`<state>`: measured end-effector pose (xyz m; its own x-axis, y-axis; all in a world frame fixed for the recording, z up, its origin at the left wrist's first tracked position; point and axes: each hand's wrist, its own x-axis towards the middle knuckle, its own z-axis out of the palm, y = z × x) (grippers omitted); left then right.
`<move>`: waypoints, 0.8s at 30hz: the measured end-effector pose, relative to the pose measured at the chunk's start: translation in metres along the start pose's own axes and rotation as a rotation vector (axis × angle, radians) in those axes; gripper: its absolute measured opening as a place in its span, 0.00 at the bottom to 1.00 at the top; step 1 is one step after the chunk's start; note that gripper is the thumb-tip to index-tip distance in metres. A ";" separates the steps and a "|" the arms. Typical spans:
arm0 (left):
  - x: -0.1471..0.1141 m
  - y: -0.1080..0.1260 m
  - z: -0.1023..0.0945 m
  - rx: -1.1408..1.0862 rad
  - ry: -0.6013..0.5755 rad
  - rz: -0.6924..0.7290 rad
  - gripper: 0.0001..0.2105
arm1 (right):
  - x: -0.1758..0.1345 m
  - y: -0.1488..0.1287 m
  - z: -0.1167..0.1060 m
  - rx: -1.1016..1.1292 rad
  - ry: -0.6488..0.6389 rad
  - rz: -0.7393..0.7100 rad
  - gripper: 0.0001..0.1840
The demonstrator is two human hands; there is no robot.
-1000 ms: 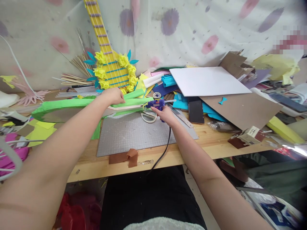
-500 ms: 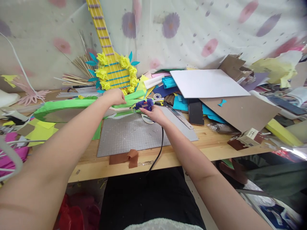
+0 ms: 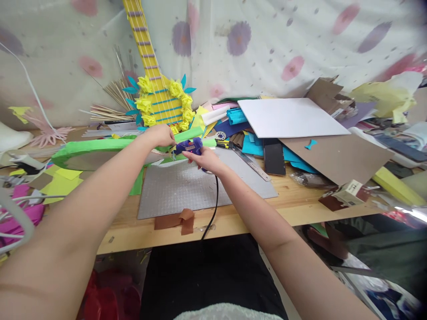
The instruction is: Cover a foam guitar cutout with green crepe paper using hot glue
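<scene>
My right hand (image 3: 206, 160) is wrapped round a purple-blue glue gun (image 3: 189, 146). Its nozzle points left, close to the fingers of my left hand (image 3: 162, 134), and its black cord (image 3: 216, 204) runs down over the table edge. With fingers closed, my left hand grips the green crepe paper (image 3: 190, 132) along the edge of a long cardboard shape (image 3: 90, 161). Green paper covers the shape's rim, while grey-brown board shows on its face. The fingertips of my left hand are partly hidden. Under both hands lies a grey cutting mat (image 3: 180, 191).
A yellow paper guitar (image 3: 163, 104) leans against the curtain behind. Right of the mat are a metal ruler (image 3: 250, 164), a yellow-black cutter (image 3: 224, 144), a phone (image 3: 274, 158) and a white board (image 3: 290, 118). Brown paper (image 3: 173, 221) lies at the front edge.
My right hand has moved the glue gun left, nearer to my left hand. My left hand keeps its place on the green paper. The view has shifted slightly.
</scene>
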<state>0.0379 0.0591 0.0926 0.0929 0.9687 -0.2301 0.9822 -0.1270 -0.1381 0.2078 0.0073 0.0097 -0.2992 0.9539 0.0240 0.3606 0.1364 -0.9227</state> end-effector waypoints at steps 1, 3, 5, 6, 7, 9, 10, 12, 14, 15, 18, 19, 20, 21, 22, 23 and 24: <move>-0.001 -0.001 0.000 0.000 0.008 0.003 0.16 | -0.002 0.004 -0.006 0.071 0.010 -0.013 0.25; -0.003 -0.003 -0.001 -0.007 0.020 0.008 0.17 | -0.006 0.016 -0.024 0.182 0.092 -0.046 0.24; -0.006 -0.005 -0.004 -0.019 0.027 0.014 0.18 | -0.011 0.033 -0.048 0.269 0.252 -0.058 0.25; -0.008 -0.006 -0.005 -0.024 0.024 0.020 0.18 | -0.013 0.043 -0.061 0.297 0.330 -0.050 0.25; -0.010 -0.008 -0.007 -0.030 0.021 0.033 0.18 | -0.016 0.053 -0.074 0.314 0.438 -0.041 0.26; -0.011 -0.012 -0.011 -0.043 0.010 0.081 0.18 | -0.020 0.072 -0.097 0.262 0.590 -0.014 0.26; -0.012 -0.015 -0.013 -0.049 0.003 0.109 0.18 | -0.021 0.082 -0.106 0.190 0.643 0.025 0.26; -0.011 -0.021 -0.016 -0.063 0.001 0.153 0.19 | -0.024 0.097 -0.117 -0.008 0.689 0.141 0.26; -0.010 -0.027 -0.017 -0.070 0.007 0.170 0.20 | -0.025 0.108 -0.120 -0.202 0.679 0.239 0.26; -0.010 -0.029 -0.017 -0.072 0.012 0.173 0.21 | -0.025 0.111 -0.118 -0.282 0.661 0.272 0.26; -0.012 -0.031 -0.017 -0.065 0.011 0.187 0.21 | -0.024 0.115 -0.110 -0.443 0.571 0.313 0.24; -0.012 -0.030 -0.016 -0.058 0.009 0.194 0.21 | -0.024 0.115 -0.108 -0.476 0.537 0.319 0.24; -0.013 -0.029 -0.015 -0.048 0.008 0.202 0.21 | -0.025 0.115 -0.106 -0.502 0.512 0.325 0.24; -0.014 -0.028 -0.014 -0.039 0.007 0.210 0.21 | -0.025 0.115 -0.105 -0.519 0.493 0.331 0.25; -0.015 -0.027 -0.014 -0.029 0.006 0.220 0.21 | -0.027 0.116 -0.105 -0.526 0.481 0.339 0.26; -0.015 -0.026 -0.013 -0.021 0.006 0.230 0.21 | -0.028 0.116 -0.105 -0.520 0.479 0.344 0.27; -0.015 -0.025 -0.012 -0.014 0.007 0.238 0.20 | -0.030 0.116 -0.106 -0.500 0.492 0.333 0.30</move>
<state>0.0143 0.0501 0.1109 0.3236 0.9132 -0.2478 0.9346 -0.3494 -0.0672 0.3528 0.0225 -0.0570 0.2790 0.9589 0.0516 0.7533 -0.1852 -0.6311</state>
